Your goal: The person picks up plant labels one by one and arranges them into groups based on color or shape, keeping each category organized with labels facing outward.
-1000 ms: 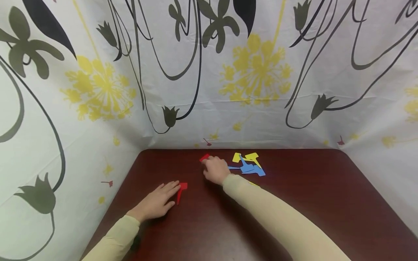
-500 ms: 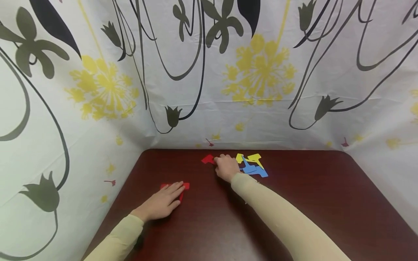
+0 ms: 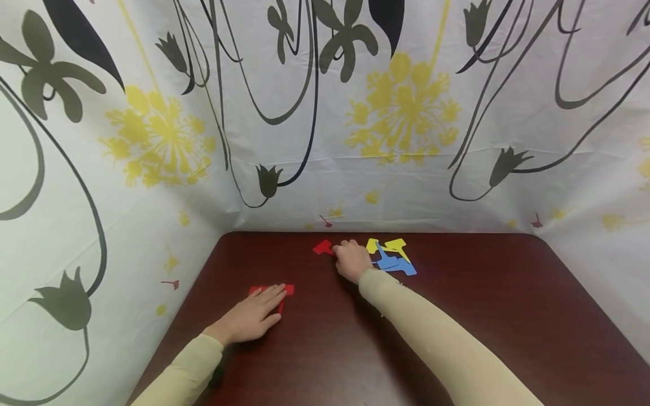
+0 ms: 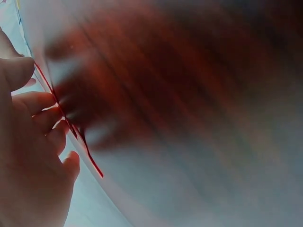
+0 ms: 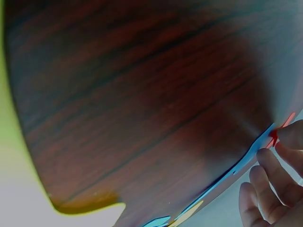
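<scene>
My left hand [image 3: 249,317] lies palm down on the table, fingers extended over red T-shaped plant labels. One red label [image 3: 290,289] shows right of the fingertips, and another red head [image 3: 255,289] shows to their left; the rest is covered. Farther back, my right hand [image 3: 354,261] has its fingers curled at the narrow end of a third red label [image 3: 323,247], whose head points left. In the right wrist view, thumb and finger pinch the red label [image 5: 273,137] beside a blue label [image 5: 253,150]. The left wrist view shows the left fingers [image 4: 47,101] over thin red edges.
Beside the right hand, blue labels [image 3: 388,262] and yellow labels [image 3: 396,245] overlap in a loose pile. They lie on a dark brown table [image 3: 325,349] with rounded far corners. A flowered white cloth [image 3: 315,203] hangs around its back and sides.
From one second ago, my right hand has shifted right along the red label toward its narrow end. My left fingers have moved slightly right, uncovering another red head. The last half second shows little motion.
</scene>
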A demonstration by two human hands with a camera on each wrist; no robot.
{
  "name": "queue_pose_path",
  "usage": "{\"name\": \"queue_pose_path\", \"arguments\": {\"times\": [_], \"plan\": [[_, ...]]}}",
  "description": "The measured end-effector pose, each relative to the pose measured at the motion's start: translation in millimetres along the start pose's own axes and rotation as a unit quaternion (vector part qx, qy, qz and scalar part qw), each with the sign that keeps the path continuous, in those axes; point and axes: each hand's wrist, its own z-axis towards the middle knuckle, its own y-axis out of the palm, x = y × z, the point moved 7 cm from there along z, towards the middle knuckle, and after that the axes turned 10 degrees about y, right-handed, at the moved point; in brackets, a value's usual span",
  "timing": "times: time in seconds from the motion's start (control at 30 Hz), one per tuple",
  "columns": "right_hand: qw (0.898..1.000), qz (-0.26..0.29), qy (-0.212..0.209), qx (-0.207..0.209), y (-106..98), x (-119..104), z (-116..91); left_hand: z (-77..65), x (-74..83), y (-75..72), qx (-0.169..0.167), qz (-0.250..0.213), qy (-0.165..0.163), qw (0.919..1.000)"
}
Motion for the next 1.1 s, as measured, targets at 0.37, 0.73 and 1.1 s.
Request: {"name": "queue_pose_path", "arguments": {"times": [0.37,0.73,1.1], "plan": [[1.0,0.002,-0.006,-0.016,0.6,-0.9,-0.7,1.2,1.4,-2.4,0.002,0.019,0.013,0.9997],[0.999,0.03,-0.015,0.011,1.1,-2.3,1.1,2.6,2.2,-2.5,0.001,0.015,0.016,0.9998],[0.999,0.027,-0.027,0.024,0.1,-2.8,1.8,3.8,1.3,-4.3,-0.009,0.015,0.009,0.9998]]}}
